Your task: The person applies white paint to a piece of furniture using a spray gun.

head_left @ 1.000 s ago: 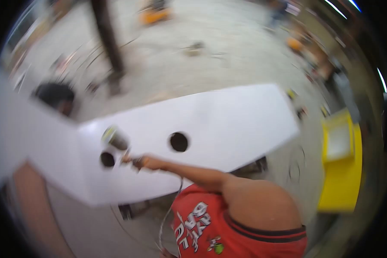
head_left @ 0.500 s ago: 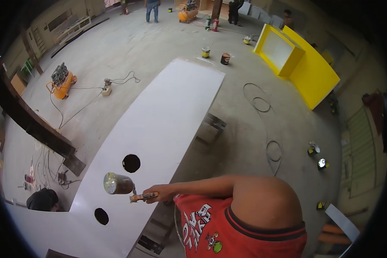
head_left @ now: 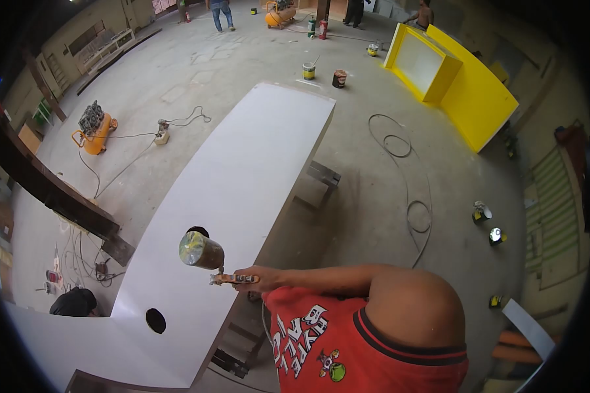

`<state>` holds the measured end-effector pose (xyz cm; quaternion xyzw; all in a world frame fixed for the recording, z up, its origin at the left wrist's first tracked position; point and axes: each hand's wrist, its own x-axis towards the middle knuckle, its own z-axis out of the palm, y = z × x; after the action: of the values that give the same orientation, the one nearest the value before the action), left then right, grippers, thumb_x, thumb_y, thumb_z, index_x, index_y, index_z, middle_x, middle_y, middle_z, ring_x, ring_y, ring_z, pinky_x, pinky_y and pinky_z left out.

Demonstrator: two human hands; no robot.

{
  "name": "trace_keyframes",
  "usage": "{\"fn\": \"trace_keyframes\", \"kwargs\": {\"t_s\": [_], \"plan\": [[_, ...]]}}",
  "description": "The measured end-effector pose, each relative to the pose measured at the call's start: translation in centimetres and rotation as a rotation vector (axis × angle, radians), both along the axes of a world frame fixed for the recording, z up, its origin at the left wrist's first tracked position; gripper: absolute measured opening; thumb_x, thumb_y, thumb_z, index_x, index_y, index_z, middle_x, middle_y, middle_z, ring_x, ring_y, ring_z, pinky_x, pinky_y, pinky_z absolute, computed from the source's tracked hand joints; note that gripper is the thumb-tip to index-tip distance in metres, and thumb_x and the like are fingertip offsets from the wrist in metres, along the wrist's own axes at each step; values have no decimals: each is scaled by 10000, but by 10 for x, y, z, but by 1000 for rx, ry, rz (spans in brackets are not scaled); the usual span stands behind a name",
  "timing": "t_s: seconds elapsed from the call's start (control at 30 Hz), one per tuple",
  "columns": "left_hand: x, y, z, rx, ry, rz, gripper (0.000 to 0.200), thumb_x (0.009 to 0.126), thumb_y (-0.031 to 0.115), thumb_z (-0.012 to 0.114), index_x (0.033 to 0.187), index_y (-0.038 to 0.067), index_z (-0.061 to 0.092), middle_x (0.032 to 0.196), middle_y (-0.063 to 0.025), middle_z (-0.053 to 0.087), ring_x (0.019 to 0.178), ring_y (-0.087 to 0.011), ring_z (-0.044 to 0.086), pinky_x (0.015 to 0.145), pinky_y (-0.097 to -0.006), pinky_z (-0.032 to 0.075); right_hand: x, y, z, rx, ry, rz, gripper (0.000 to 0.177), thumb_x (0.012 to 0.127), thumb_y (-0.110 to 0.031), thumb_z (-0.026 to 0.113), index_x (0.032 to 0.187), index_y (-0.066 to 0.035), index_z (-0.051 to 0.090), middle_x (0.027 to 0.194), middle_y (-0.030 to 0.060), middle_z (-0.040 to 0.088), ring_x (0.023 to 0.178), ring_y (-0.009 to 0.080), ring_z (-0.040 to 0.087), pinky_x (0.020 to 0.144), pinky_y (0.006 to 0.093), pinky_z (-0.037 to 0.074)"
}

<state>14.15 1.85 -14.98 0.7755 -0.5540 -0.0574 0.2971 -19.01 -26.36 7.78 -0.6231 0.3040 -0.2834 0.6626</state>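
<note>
A spray gun with a metal paint cup on it is in the fist of my right hand, fingers wrapped round its handle. It hangs over a large white panel, and the cup partly covers one of the panel's two round holes. The other hole lies nearer, at the lower left. Dark trestles hold the panel up. No part of my left hand shows.
Behind the panel's left edge a person in a dark cap is low down. An orange compressor stands left, a yellow structure right. A hose and paint cans lie about the floor. More people are far back.
My right hand has moved up and to the right with the spray gun. The cup now overlaps the upper hole. A far person by the yellow structure shows more clearly.
</note>
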Motion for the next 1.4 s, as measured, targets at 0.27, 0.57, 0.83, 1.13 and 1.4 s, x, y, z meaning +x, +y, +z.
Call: {"fn": "trace_keyframes", "kwargs": {"t_s": [0.27,0.57,0.83,1.13,1.4], "plan": [[-3,-24,-1,13,-34,-28,325,874,304,791,789,-6,743,657,-194,651,548,-291,537,537,-459,424,9,-2,-8,-83,-30,97,188,1007,-258,620,982,-79,566,768,7,516,720,133,453,680,340,422],[-12,-45,-12,29,-37,-60,336,877,315,783,795,-8,739,665,-197,651,560,-298,543,548,-464,427,2,-7,19,58,4,134,169,1001,-227,623,972,-72,561,763,18,521,712,148,456,669,348,418],[-10,-50,-12,62,-47,-87,346,879,324,776,801,-10,735,672,-200,650,571,-304,548,558,-469,430,7,-10,-12,-99,14,90,194,994,-255,629,985,-70,574,764,26,524,707,155,467,667,348,417],[-7,-53,-8,104,-80,-115,357,882,335,768,807,-12,731,680,-203,650,584,-311,554,569,-474,433,4,-9,-4,-93,30,113,181,1000,-254,619,1016,-77,589,745,24,538,689,142,490,653,342,433],[-15,-59,-11,133,-86,-132,368,884,345,760,812,-14,727,687,-206,650,595,-318,559,578,-479,436,6,-10,-20,-122,-16,125,168,986,-248,626,980,-84,591,740,22,536,690,144,489,652,349,429]]}}
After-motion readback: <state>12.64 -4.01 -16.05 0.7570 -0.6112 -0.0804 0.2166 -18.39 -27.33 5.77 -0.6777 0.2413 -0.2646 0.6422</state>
